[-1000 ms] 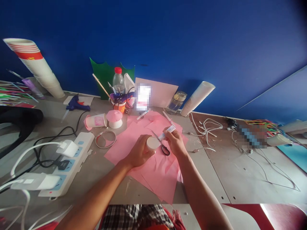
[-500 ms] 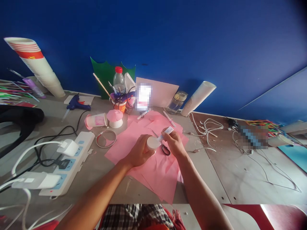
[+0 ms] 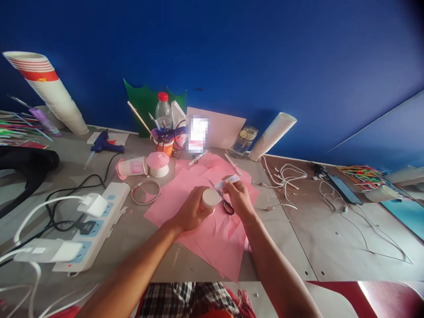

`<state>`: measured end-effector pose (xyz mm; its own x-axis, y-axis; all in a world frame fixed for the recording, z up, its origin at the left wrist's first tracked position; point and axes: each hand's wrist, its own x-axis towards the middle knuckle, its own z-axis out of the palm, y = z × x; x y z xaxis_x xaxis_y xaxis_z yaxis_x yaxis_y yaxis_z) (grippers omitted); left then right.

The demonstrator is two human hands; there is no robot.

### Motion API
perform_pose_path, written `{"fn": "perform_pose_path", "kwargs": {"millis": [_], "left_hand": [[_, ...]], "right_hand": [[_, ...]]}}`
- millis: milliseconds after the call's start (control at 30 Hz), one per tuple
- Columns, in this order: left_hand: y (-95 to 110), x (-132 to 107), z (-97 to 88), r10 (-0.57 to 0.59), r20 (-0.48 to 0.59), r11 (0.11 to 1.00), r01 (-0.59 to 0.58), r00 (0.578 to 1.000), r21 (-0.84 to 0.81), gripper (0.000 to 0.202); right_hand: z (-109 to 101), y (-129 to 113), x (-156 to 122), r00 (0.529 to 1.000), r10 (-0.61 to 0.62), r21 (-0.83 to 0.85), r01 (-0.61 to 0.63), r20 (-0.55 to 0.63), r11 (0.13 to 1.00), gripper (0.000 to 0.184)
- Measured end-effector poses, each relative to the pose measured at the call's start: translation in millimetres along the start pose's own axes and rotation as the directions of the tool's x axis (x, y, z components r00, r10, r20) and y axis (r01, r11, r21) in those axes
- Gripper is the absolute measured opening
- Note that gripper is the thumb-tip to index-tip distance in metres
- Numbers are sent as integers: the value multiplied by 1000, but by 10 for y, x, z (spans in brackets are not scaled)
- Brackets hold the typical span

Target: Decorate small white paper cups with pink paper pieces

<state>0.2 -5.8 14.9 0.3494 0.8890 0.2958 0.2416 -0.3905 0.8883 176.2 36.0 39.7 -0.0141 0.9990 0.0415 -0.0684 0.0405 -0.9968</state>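
My left hand [image 3: 190, 210] is closed around a white paper cup [image 3: 210, 198], whose pale round end faces up toward me. Close to the cup's right edge, my right hand [image 3: 236, 194] pinches a small white tube with blue print [image 3: 228, 181]. The tube lies nearly level and its left end is by the cup; whether they touch, I cannot tell. Just below that, scissors with dark handles [image 3: 228, 207] rest on sheets of pink paper [image 3: 228, 256], partly hidden by my right hand. A short white cup with a pink top [image 3: 158, 164] stands beyond my left hand.
A pink-trimmed cup [image 3: 132, 167] lies beside a tape ring [image 3: 145, 192]. Left are a power strip [image 3: 96, 229] with cords and a blue glue gun [image 3: 106, 143]. Cup stacks [image 3: 273, 137], a bottle [image 3: 244, 141] and a phone [image 3: 198, 134] line the back; cables [image 3: 289, 172] lie right.
The tube in my right hand has turned to a flatter angle, and my right fingers have shifted slightly. The cup in my left hand stays almost in place.
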Motion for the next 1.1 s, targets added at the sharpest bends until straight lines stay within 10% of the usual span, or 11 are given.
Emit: {"fn": "perform_pose_path", "kwargs": {"millis": [367, 1100], "left_hand": [[-26, -14, 7, -69, 0, 996, 69, 998, -49, 50], [54, 16, -6, 3, -1, 995, -3, 1000, 100, 36]], "right_hand": [[-3, 12, 27, 998, 61, 246, -62, 11, 967, 20], [-101, -36, -15, 993, -14, 0, 14, 119, 1000, 11]]}}
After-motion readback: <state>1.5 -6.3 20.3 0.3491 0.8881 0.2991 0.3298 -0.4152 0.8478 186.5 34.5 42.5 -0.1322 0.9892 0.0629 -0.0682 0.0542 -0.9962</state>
